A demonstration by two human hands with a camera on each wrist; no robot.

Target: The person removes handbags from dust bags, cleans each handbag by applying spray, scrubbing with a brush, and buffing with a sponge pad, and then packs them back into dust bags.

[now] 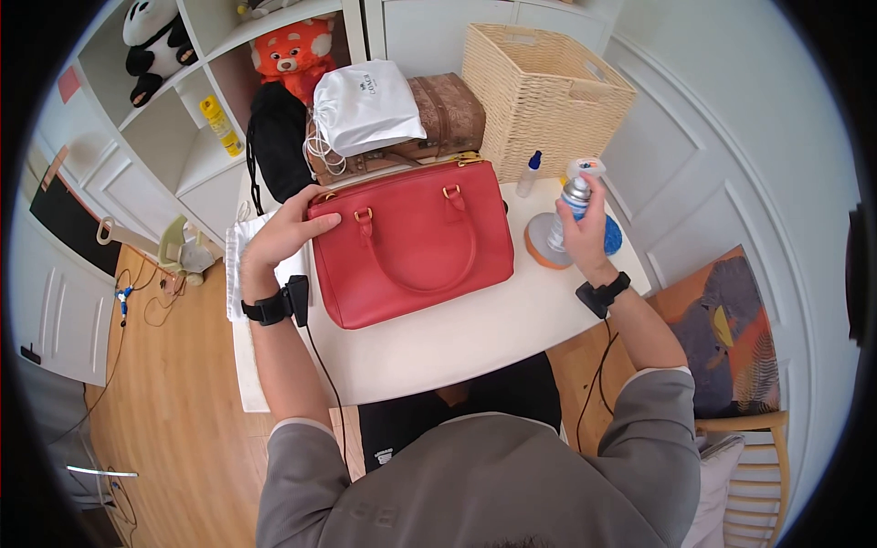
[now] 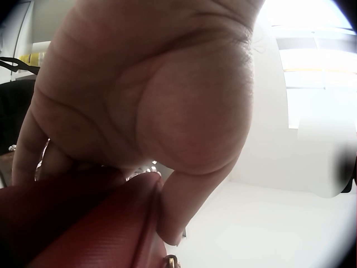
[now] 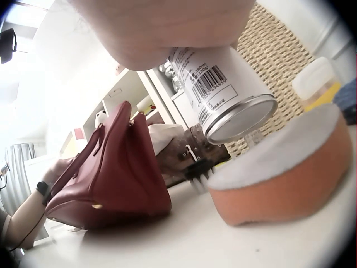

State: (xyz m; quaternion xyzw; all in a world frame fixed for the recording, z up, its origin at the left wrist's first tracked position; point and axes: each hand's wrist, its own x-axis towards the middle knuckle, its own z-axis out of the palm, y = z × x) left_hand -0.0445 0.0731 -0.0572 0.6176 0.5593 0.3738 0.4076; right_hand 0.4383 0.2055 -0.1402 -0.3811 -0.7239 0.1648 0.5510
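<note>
A red handbag [image 1: 420, 247] stands on the white table, its two handles hanging at the front and its top towards the shelf. My left hand [image 1: 283, 236] pinches its upper left corner, thumb on the front face and fingers behind the rim. The left wrist view shows the red edge [image 2: 134, 218] between thumb and fingers. In my right hand [image 1: 589, 236] is a white and blue spray can [image 1: 575, 194], gripped around its body. The can's metal base [image 3: 242, 120] hangs close over a round grey-and-orange sponge pad [image 3: 279, 192]. The right fingertips are partly hidden in the right wrist view.
Behind the handbag lie a white drawstring dust bag [image 1: 370, 114], a brown bag [image 1: 452, 114] and a black pouch [image 1: 277, 137]. A wicker basket [image 1: 539, 110] stands at the back right, near a small blue-capped bottle [image 1: 528, 178]. A blue scrubber [image 1: 613, 236] sits by the right hand.
</note>
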